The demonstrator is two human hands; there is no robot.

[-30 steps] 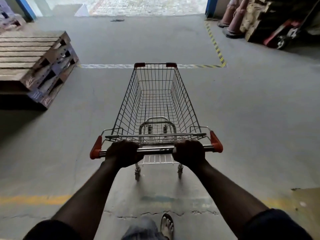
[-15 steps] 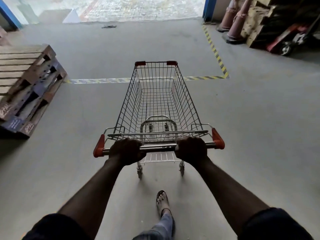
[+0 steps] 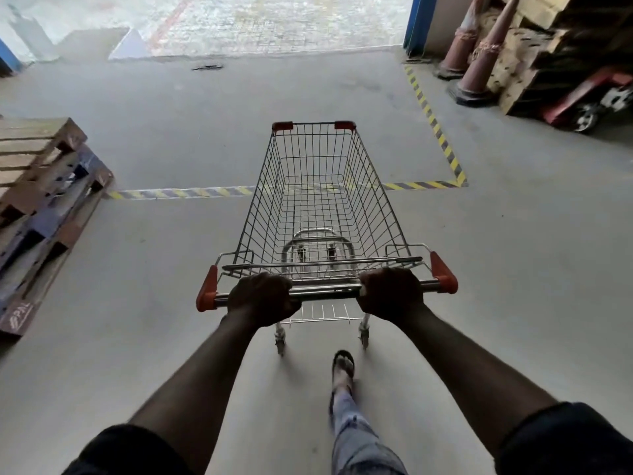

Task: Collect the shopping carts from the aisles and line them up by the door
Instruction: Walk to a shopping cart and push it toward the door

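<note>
An empty wire shopping cart (image 3: 375, 200) with orange corner caps and orange handle ends stands on the concrete floor straight ahead of me. My left hand (image 3: 262, 298) grips the left part of its metal handle bar (image 3: 327, 291). My right hand (image 3: 390, 293) grips the right part of the same bar. The cart's front end reaches over the yellow-black striped floor line (image 3: 185, 193). Beyond it lies the wide doorway (image 3: 274, 25) with bright paving outside.
Stacked wooden pallets (image 3: 37, 200) lie at the left. Two traffic cones (image 3: 478, 60), cardboard stacks and a red pallet jack (image 3: 589, 97) crowd the back right corner. A striped line (image 3: 435, 125) runs along the right toward a blue door post (image 3: 416, 22). My foot (image 3: 343, 363) steps behind the cart.
The cart and I have rolled forward toward the doorway. The striped line has come nearer, now under the cart's front, and the pallets have slid back on the left.
</note>
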